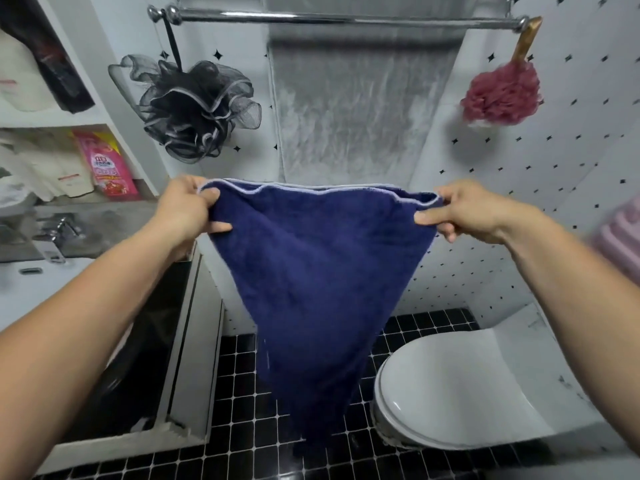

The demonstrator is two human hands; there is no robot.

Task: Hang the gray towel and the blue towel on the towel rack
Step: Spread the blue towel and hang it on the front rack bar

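Your left hand (188, 206) and right hand (464, 211) each pinch a top corner of the blue towel (318, 278), thumbs in front, fingers curled behind. Plush navy terry with a pale piped hem, it sags to a blunt point above the black grid-tiled floor (235, 393). It is held in mid-air below the chrome towel rack (346, 19), not touching it. The gray towel (349, 109) already hangs flat from the rack, behind the front bar, its nap streaked. A black mesh pouf (194, 102) hangs at the left end, a frilly dark-pink pouf (502, 95) at the right. Glossy white toilet lid (460, 386) lower right. The print on the pink sachet (107, 164) on the left shelf is too blurred to read.
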